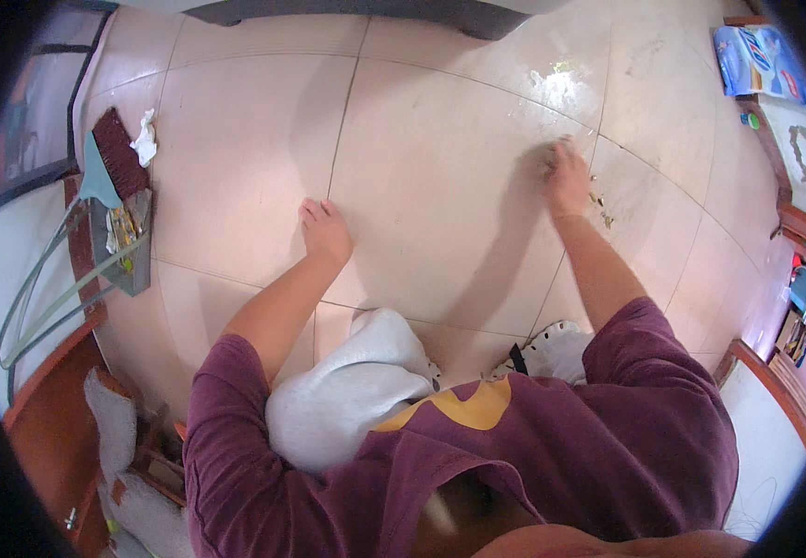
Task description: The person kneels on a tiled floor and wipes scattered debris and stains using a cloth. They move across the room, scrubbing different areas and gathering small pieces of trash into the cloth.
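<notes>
My left hand (325, 234) is low over the pale floor tiles, fingers slightly spread, holding nothing. Whether it touches the floor cannot be told. Farther forward on the right, my right hand (565, 178) reaches down at the floor, with something dark and dirty at its fingertips, too blurred to name. Small brown and greenish debris (602, 209) lies just right of that hand. Beyond it, the tiled floor (445, 139) shows a bright glare, with dull smears to the right.
A broom (120, 153) with dark bristles leans over a grey dustpan (139, 268) holding litter at the left, beside a crumpled white tissue (145, 138). A blue plastic package (758, 63) is at the upper right. A grey furniture base (375, 14) borders the far side.
</notes>
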Tool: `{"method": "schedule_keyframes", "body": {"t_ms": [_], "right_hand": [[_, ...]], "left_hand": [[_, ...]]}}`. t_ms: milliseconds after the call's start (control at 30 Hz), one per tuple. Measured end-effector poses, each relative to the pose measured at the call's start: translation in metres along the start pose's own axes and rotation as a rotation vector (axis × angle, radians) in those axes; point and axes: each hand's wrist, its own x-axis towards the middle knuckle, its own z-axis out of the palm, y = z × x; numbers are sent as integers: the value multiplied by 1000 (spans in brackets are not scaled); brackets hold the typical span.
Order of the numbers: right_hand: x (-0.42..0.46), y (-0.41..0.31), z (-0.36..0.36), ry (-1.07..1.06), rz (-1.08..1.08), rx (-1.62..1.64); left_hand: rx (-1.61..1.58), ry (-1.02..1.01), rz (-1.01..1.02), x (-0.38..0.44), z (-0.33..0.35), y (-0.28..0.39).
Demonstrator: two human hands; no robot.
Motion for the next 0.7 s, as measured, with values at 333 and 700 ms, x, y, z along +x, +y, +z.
{"method": "schedule_keyframes", "body": {"t_ms": [333, 700], "right_hand": [[32, -280, 120, -344, -714, 82], [145, -11, 70, 88, 3, 12]], "left_hand": [[198, -94, -9, 9, 2, 4], [276, -114, -49, 9, 4, 7]]}}
